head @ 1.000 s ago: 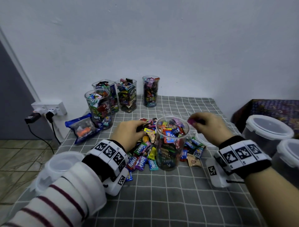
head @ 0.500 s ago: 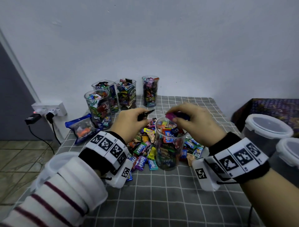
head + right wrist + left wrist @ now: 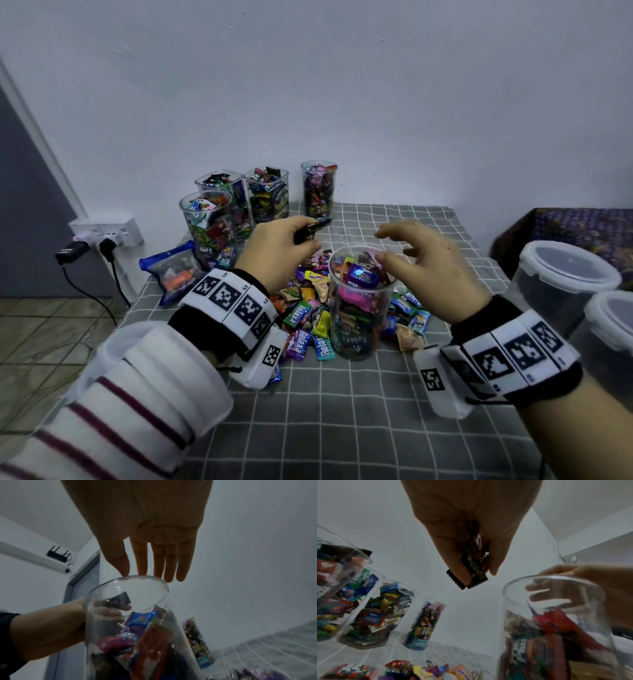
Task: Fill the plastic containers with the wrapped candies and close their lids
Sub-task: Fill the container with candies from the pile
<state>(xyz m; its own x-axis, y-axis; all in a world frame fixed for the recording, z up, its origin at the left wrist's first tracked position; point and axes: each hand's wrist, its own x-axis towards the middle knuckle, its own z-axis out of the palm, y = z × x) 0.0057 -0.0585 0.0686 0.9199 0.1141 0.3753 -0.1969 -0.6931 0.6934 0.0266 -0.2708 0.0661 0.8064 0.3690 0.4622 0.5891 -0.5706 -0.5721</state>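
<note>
A clear plastic container [image 3: 358, 318], nearly full of wrapped candies, stands open at the table's middle; it also shows as container [image 3: 556, 628] and container [image 3: 130, 628]. Loose candies [image 3: 308, 308] lie piled around its base. My left hand [image 3: 291, 250] hovers just left of the rim and pinches a dark wrapped candy [image 3: 313, 228], seen close as candy [image 3: 473, 566]. My right hand [image 3: 421, 260] hangs over the container's right rim with straight, spread fingers [image 3: 159, 561] and holds nothing.
Several filled, lidless containers [image 3: 267, 195] stand at the back left by the wall. A blue pouch [image 3: 171, 270] lies at the left edge. Two lidded tubs [image 3: 561, 274] sit to the right. A power strip [image 3: 102, 233] hangs left of the table.
My right hand has dropped its pink candy into the container and spread its fingers. My left hand has risen from the pile with a dark candy toward the rim.
</note>
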